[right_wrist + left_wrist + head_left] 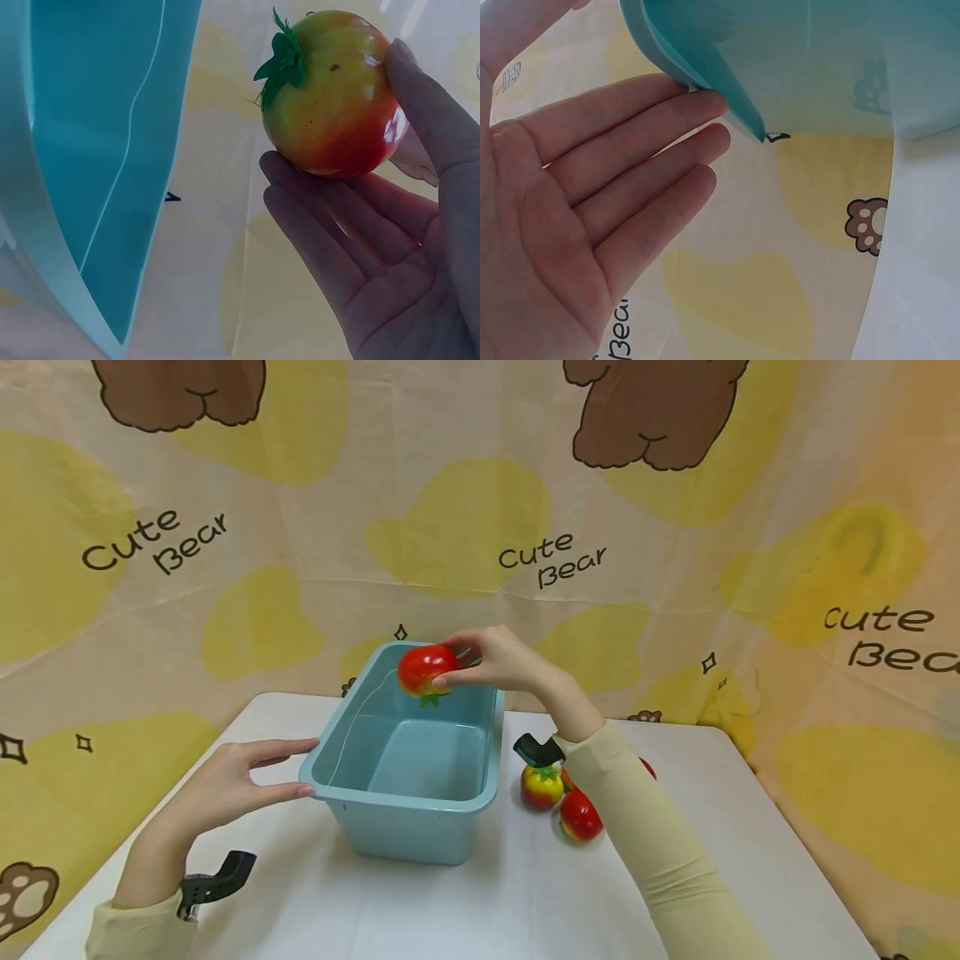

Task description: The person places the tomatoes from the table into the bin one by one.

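My right hand (pixel 495 664) pinches a shiny red tomato (pixel 424 670) between thumb and fingers, above the far part of a light blue plastic bin (pixel 405 827). The tomato's green leafy top points downward in the head view; its yellow-green side (pixel 330 75) shows in the right wrist view. At the bin's near left corner, my left hand (pixel 225 785) touches the rim with fingertips and thumb. The left wrist view shows those fingers (pixel 630 142) nearly straight, against the bin's outer edge (pixel 667 64). No object shows inside the bin.
Right of the bin, a yellow-red tomato (pixel 542 787) and a red tomato (pixel 581 816) lie on the white table (pixel 750 860), with more pieces partly hidden behind the right sleeve (pixel 675 860). A patterned cloth (pixel 420 527) hangs behind the table.
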Motion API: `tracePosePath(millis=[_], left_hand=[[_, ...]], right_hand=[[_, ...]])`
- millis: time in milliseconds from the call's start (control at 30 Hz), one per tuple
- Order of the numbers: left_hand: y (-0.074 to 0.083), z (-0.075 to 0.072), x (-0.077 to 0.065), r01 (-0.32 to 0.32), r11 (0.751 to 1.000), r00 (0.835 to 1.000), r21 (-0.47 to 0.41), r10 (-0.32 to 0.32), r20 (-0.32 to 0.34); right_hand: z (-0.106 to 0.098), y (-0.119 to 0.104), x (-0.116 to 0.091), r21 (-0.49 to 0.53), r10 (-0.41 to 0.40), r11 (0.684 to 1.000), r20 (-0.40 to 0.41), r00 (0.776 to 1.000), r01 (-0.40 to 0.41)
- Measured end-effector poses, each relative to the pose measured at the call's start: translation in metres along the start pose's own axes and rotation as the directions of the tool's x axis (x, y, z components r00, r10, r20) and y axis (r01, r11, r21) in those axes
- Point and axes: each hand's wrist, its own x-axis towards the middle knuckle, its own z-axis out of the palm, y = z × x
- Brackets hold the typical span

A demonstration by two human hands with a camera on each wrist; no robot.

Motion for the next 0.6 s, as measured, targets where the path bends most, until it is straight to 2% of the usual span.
tracePosePath(millis=[233,400,600], left_hand=[[0.0016,-0.0008,0.0007,-0.010,1.000,1.000,0.002,0.010,0.007],[0.0005,-0.0007,0.0000,0.001,1.000,1.000,-0.008,-0.001,0.006],[-0.0035,0.0001,-0.0006,0.005,1.000,1.000,0.007,-0.005,0.002]], right_hand=[[0.0029,-0.0039,0.0051,0.005,0.003,1.000,0.021,1.000,-0.003],[0.0044,-0.0041,0.0070,0.048,-0.009,0.999,0.024,1.000,0.008],[0.0070,0.0007,0.0005,0.071,-0.021,0.997,0.005,1.000,0.021]])
